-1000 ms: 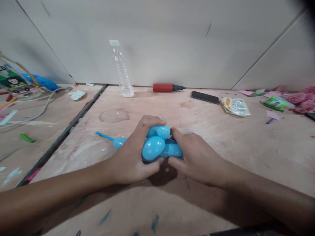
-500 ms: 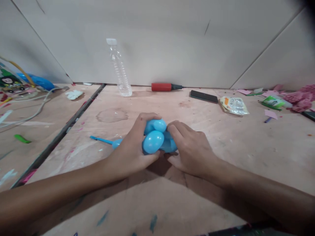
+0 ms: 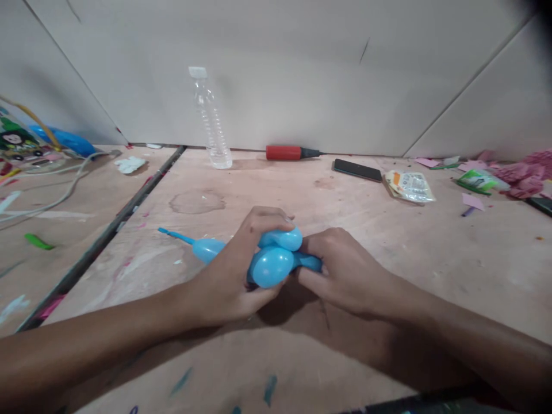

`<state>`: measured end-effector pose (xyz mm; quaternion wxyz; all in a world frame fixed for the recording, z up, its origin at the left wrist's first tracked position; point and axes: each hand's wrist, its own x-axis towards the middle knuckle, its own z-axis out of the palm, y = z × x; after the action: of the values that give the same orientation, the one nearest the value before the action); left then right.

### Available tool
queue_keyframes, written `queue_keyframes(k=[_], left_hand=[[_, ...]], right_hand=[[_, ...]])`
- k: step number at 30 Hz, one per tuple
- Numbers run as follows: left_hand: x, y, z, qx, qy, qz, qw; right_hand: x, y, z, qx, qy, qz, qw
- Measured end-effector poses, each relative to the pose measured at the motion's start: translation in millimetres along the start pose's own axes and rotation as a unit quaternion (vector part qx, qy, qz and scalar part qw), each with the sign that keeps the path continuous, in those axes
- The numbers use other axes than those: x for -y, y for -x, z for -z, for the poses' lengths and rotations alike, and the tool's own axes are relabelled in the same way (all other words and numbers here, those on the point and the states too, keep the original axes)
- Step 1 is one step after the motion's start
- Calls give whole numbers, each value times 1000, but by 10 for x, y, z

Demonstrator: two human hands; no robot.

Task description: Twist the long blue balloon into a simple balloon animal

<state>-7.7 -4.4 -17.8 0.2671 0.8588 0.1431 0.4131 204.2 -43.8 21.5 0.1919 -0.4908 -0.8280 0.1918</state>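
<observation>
A blue modelling balloon point(image 3: 271, 267), twisted into several rounded bubbles, is held between both hands above the wooden tabletop. My left hand point(image 3: 245, 259) wraps round the bubbles, thumb below and fingers over the top. My right hand point(image 3: 340, 267) pinches a narrower section at the balloon's right side between thumb and fingers. Left of my left hand, a longer inflated part runs out to a thin uninflated tail. The balloon's underside and the parts inside my palms are hidden.
Along the wall stand or lie a clear plastic bottle point(image 3: 213, 126), a red hand pump point(image 3: 284, 152), a black phone point(image 3: 357, 170) and a plastic packet point(image 3: 409, 187). Pink paper scraps point(image 3: 473, 201) lie at right. Cables point(image 3: 71, 190) lie at left, beyond a gap between boards point(image 3: 129, 207).
Both hands and the balloon have come slightly nearer and lower. My right fingers now close round a narrow section of balloon, where a wider bubble showed before. The bubbles have turned a little.
</observation>
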Motion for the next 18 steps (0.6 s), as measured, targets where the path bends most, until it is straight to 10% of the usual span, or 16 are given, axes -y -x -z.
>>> queue_keyframes(k=[4, 10, 18], left_hand=[[-10, 40, -3, 38, 22, -59, 997], [-79, 78, -84, 26, -107, -148, 983], [-204, -6, 69, 58, -234, -358, 902]], right_hand=[[-34, -24, 20, 85, -219, -74, 969], [-252, -35, -91, 222, -512, -150, 816], [-416, -45, -154, 263, -576, -159, 758]])
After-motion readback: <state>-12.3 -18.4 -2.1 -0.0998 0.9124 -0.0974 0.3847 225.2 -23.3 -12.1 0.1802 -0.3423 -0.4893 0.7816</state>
